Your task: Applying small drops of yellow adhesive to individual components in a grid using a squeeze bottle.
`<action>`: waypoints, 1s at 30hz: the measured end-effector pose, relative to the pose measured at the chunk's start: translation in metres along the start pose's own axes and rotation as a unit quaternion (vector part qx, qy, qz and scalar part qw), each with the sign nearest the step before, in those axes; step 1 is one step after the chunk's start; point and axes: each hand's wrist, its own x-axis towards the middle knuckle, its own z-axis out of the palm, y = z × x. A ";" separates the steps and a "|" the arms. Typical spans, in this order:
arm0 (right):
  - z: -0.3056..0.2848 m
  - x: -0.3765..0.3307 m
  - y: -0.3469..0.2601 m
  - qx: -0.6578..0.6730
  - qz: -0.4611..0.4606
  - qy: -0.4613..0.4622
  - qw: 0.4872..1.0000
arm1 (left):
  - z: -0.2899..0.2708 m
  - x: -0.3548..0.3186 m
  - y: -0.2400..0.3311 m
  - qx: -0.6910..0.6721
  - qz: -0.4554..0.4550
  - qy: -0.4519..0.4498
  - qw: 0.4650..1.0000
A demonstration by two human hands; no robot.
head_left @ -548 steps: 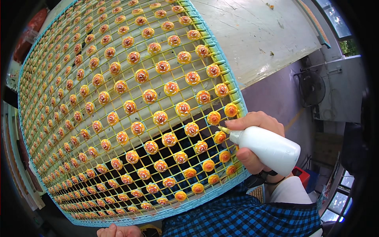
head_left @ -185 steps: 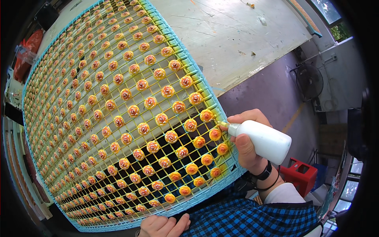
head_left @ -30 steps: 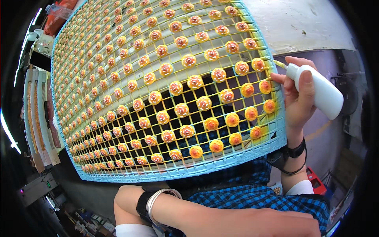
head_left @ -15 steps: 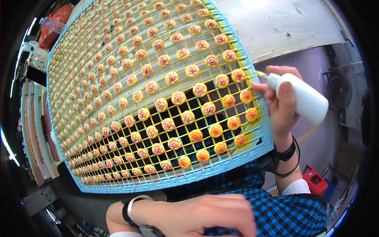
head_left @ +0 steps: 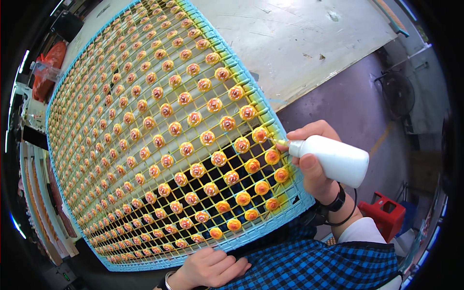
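My right hand (head_left: 314, 159) grips a white squeeze bottle (head_left: 333, 159) with its thin nozzle touching a small orange piece (head_left: 259, 135) at the right edge of a large wire grid rack (head_left: 169, 140). The rack has a light blue rim and yellow wires, and carries several rows of small round orange and pink pieces. My left hand (head_left: 210, 267) rests at the rack's near edge, fingers loosely spread on my blue checked shirt, holding nothing.
The rack lies on a worn whitish worktable (head_left: 299, 43) that extends to the far right. A red plastic stool (head_left: 386, 212) stands on the floor at lower right. Stacked racks (head_left: 34, 193) sit at the left.
The view has shifted. My right hand with the bottle has moved along the rack's right edge to another piece. My left hand has drawn in to the rack's near edge.
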 end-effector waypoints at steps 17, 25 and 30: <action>0.004 0.008 -0.014 -0.140 -0.038 -0.020 0.989 | 0.011 0.004 -0.001 0.080 -0.002 0.024 0.996; 0.006 0.010 -0.015 -0.175 -0.066 -0.032 0.982 | 0.011 0.002 0.000 0.089 -0.001 0.022 0.996; 0.005 0.008 -0.012 -0.141 -0.057 -0.014 0.988 | 0.011 0.003 0.000 0.089 -0.002 0.024 0.996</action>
